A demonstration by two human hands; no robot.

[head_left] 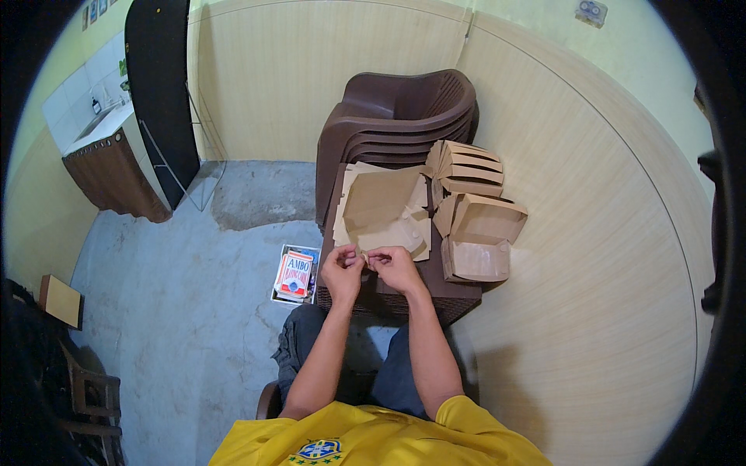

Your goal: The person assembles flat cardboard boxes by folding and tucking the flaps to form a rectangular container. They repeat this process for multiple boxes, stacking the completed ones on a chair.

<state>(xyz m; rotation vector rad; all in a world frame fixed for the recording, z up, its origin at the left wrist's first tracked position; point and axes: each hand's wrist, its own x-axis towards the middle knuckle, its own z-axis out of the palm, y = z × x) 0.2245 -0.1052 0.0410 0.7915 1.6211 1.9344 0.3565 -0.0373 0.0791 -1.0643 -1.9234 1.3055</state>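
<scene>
Over the brown table's (458, 290) near edge, the left hand (342, 273) and right hand (395, 268) pinch what seems a cardboard piece (364, 259), mostly finger-hidden, beside flat box blanks (381, 198); folded cartons (476, 260) line the right edge, narrow open tabletop near-right.

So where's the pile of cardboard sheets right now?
In the head view, the cardboard pile lies centrally, just beyond the left hand and right hand, in front of the stacked chairs and left of the open boxes.
</scene>
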